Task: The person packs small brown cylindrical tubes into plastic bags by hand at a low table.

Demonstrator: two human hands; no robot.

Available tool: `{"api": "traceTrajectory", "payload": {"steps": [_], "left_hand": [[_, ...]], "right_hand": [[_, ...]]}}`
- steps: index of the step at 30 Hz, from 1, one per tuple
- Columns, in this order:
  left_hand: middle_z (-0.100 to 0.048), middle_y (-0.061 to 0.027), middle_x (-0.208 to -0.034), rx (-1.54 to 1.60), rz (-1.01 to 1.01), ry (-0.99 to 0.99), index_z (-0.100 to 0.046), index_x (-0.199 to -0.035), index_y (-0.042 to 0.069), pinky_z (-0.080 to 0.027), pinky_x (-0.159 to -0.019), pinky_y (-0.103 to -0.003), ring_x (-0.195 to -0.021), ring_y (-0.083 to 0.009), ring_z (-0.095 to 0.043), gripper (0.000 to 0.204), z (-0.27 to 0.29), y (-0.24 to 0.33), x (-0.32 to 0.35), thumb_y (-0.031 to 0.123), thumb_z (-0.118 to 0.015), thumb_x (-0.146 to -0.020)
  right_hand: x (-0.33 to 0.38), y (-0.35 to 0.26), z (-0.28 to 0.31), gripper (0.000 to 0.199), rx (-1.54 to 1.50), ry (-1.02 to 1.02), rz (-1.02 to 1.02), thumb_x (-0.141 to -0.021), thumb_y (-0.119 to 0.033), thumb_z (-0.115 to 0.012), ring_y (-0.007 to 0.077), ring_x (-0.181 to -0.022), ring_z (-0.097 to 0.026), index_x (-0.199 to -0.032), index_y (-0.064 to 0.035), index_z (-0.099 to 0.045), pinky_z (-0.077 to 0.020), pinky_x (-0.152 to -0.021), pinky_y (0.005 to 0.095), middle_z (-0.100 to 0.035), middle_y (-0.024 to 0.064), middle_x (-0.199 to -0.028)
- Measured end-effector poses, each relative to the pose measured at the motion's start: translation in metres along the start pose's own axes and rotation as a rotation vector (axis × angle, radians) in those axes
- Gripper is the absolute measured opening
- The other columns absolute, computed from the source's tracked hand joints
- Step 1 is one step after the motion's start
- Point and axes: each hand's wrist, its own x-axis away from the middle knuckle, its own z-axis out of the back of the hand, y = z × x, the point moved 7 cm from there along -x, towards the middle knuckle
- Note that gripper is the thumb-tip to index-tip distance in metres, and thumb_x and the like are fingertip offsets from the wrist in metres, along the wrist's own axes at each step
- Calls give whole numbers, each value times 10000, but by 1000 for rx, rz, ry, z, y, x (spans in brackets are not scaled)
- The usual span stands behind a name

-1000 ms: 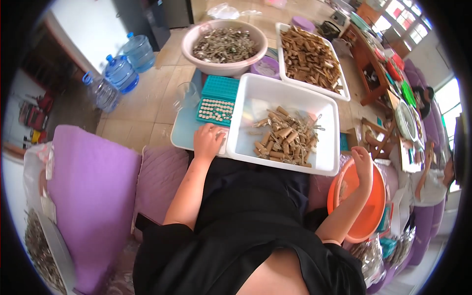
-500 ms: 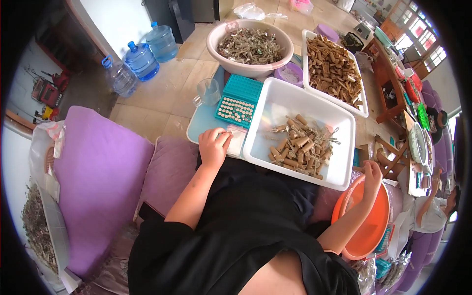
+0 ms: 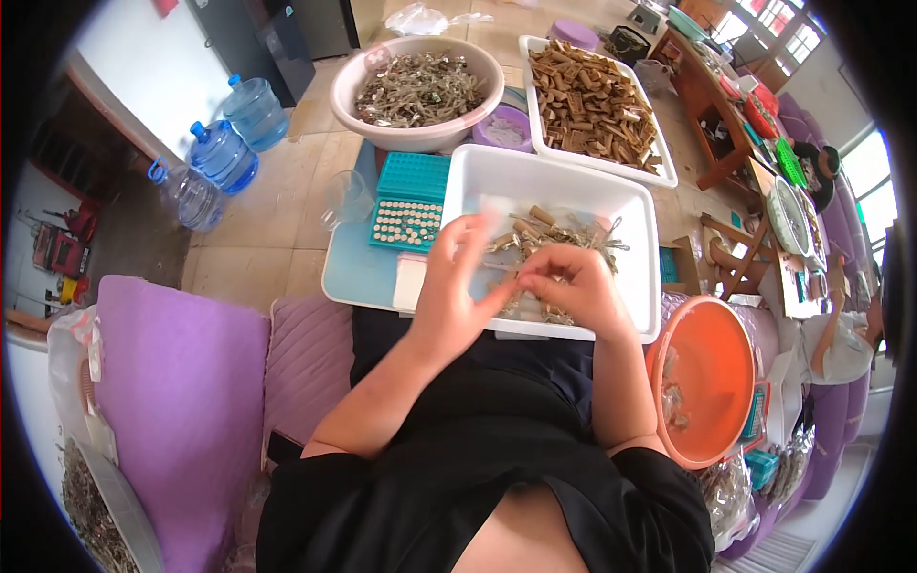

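Observation:
Over the near part of a white tray (image 3: 638, 277), my two hands meet. My left hand (image 3: 457, 291) has its fingers stretched up and apart, the tips blurred by motion, while its thumb reaches across to the right fingertips. My right hand (image 3: 578, 286) is pinched together; what it holds, if anything, is too small to make out. Beneath them in the tray lie brown paper-like tubes (image 3: 542, 216) mixed with clear, crinkled strips and ties (image 3: 597, 234), partly hidden by the hands. Beside the tray stands a teal rack (image 3: 406, 222) filled with small round pale pieces.
A clear mug (image 3: 348, 201) and a white pad (image 3: 409, 282) share the blue table (image 3: 358, 272). Behind are a basin (image 3: 349, 105) of wrapped pieces and a tray (image 3: 669, 177) of brown pieces. An orange tub (image 3: 716, 382) stands at my right; purple cushions (image 3: 181, 411) lie left.
Both hands have come together over the white tray, the left from beside the rack and the right from above the orange tub. The whole view has also shifted.

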Motion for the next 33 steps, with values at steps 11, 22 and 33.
{"api": "traceTrajectory", "payload": {"steps": [11, 22, 33], "left_hand": [[-619, -45, -870, 705, 504, -288, -583, -927, 29, -466, -763, -257, -797, -112, -576, 93, -22, -74, -30, 104, -555, -880], [-550, -57, -1204, 834, 660, -447, -622, -885, 110, -358, -928, -306, -1037, -140, -509, 105, -98, -121, -37, 194, -637, -825], [-644, -85, -991, 636, 665, -686, -657, -907, 3, -466, -816, -266, -891, -147, -606, 139, -108, -124, -24, 89, -662, -798]], "right_hand": [[-77, 115, -32, 138, 950, -322, 301, -761, -85, -596, 251, -888, -617, -880, -47, -653, -481, -766, 359, -644, 59, -883], [-67, 108, 82, 210, -316, 137, 93, -843, -99, -599, 164, -808, -585, -1047, -63, -571, -481, -752, 300, -624, 89, -928], [-71, 83, 75, 304, -882, 45, 250, -926, -161, -503, 209, -836, -584, -1202, -88, -398, -480, -800, 322, -570, 144, -1027]]}}
